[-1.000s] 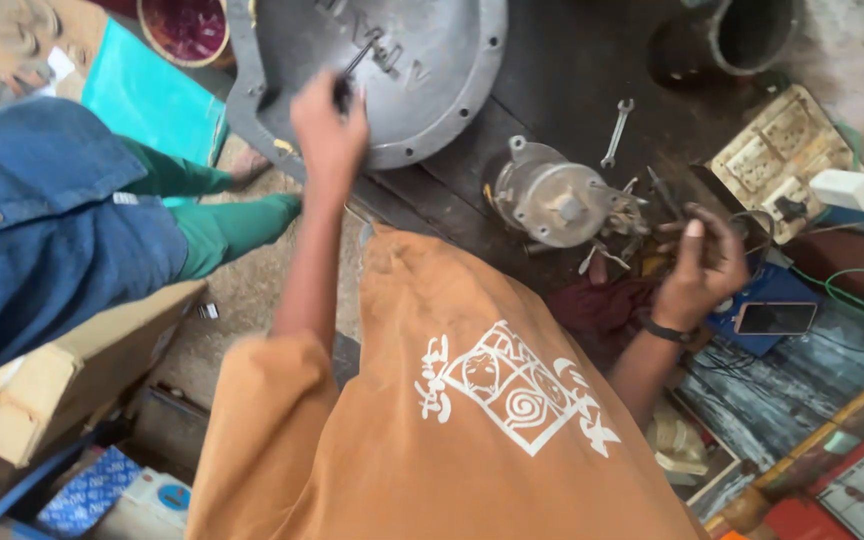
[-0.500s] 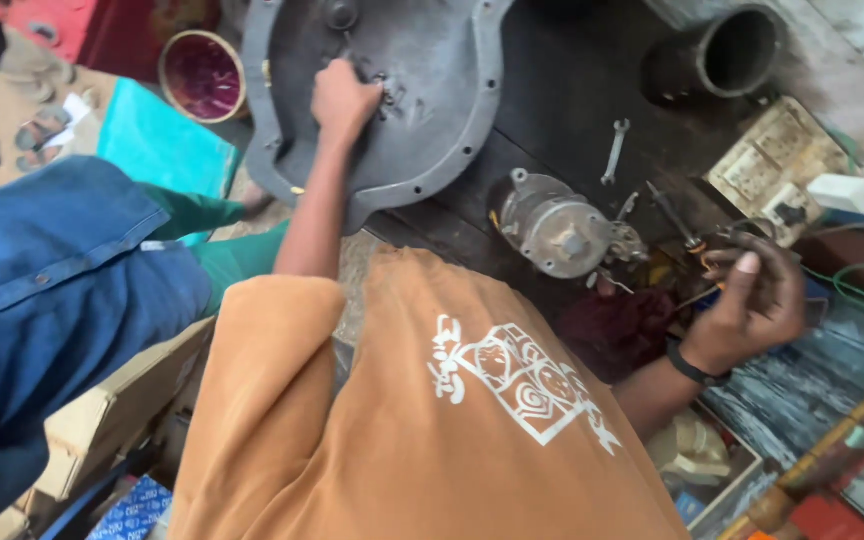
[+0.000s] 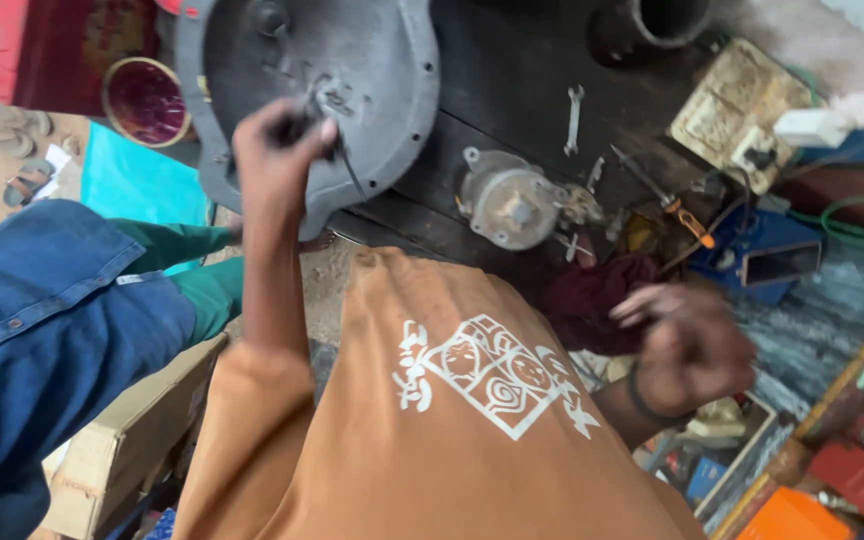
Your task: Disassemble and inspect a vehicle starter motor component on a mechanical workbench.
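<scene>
Left hand point(image 3: 277, 160): was raised over the lower part of the grey metal housing point(image 3: 372, 110), fingers curled tight around a small dark tool point(image 3: 304, 128); what kind of tool could not be told.
Right hand point(image 3: 687, 340): was blurred, held above the cluttered right side of the bench, near a dark red rag point(image 3: 592, 300). Fingers were partly bent; whether they held anything could not be told. A dark band sat at the wrist.
Grey metal housing: large, round and dished, lay on the dark workbench point(image 3: 512, 60) at upper left, its lower rim reaching over the bench edge.
Small dark tool: sat in the left fist, directly over the housing near a raised fitting on its face; contact with the casting could not be told.
Motor-like unit point(image 3: 512, 205): 1 round pale metal part stood on the bench just right of the housing, between the 2 hands.
Spanner point(image 3: 573, 115): lay flat on the bench above the round unit, apart from both hands.
Screwdriver point(image 3: 667, 195): orange handle, lay slanted on the bench right of the round unit.
Pipe point(image 3: 657, 25): dark, open-ended, stood at the bench's top edge.
Orange shirt point(image 3: 452, 420): filled the lower centre, with a white printed design.
Second person: a blue denim sleeve point(image 3: 42, 320) occupied the left edge.
</scene>
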